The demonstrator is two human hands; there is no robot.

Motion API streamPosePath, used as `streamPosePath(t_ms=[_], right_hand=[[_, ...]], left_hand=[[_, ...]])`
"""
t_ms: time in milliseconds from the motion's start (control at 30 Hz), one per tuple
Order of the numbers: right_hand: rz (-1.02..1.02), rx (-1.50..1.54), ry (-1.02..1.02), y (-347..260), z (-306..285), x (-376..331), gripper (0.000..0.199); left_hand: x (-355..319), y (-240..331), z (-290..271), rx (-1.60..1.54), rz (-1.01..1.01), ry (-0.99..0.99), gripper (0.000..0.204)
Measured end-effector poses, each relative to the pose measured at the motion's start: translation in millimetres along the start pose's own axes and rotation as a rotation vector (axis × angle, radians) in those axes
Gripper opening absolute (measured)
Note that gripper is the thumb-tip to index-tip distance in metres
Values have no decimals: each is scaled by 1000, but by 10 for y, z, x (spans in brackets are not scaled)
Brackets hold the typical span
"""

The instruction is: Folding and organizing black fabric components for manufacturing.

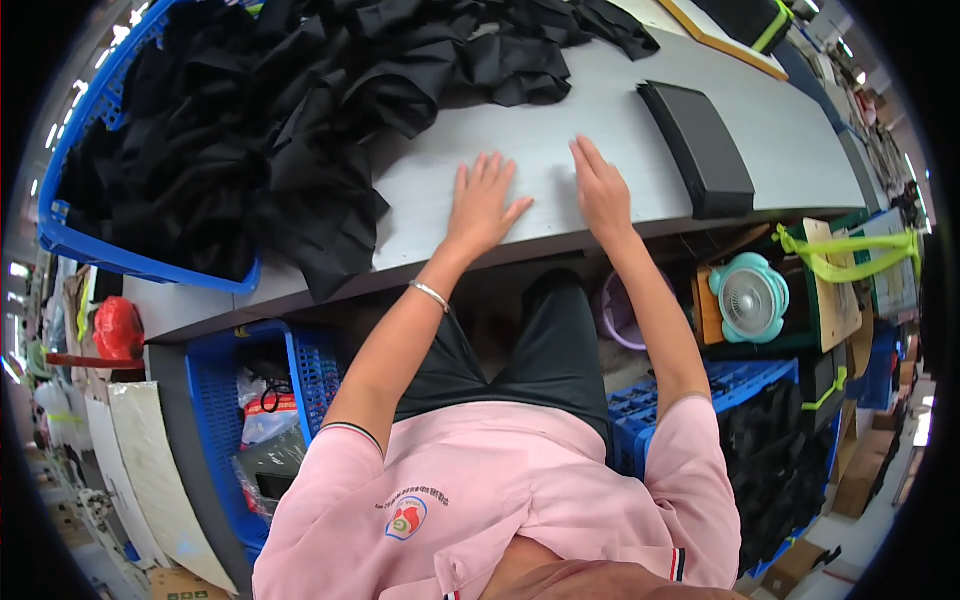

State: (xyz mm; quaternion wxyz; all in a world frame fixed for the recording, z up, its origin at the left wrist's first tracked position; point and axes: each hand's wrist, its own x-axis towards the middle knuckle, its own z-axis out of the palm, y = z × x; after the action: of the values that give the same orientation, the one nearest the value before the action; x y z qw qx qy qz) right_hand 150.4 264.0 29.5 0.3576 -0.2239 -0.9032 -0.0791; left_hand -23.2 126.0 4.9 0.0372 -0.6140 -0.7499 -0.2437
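My left hand (482, 206) lies palm down on the pale grey tabletop (420, 180), its fingers spread and nothing in it. Just right of it, my right hand (604, 194) is turned partly on its edge, fingers stretched out and also holding nothing. Whether its fingertips press on the surface I cannot tell. A large heap of crumpled black cloth pieces (330, 130) spreads from the left across the back of the table. To the right of my right hand, a neat stack of flat black pieces (702, 145) stands near the front edge.
A blue basket (150, 266) holds part of the heap at left. Below the table sit another blue crate (215, 400) with bagged items, a blue crate of black cloth (740, 380), a purple bin (622, 315) and a small turquoise fan (750, 298). A yellow-green strap (860, 265) hangs right.
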Motion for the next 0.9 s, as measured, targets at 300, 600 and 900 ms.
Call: streamPosePath(t_ms=[300,600,900], right_hand=[[-211,-385,-63,487,1037,1077,30],[931,1097,277,-135,-242,460,21],[1318,2006,283,-957,-461,-344,14]], left_hand=[[-53,84,-72,-138,2,15,64],[44,114,-203,-605,-194,128,89],[-3,763,-493,-656,-147,529,37]])
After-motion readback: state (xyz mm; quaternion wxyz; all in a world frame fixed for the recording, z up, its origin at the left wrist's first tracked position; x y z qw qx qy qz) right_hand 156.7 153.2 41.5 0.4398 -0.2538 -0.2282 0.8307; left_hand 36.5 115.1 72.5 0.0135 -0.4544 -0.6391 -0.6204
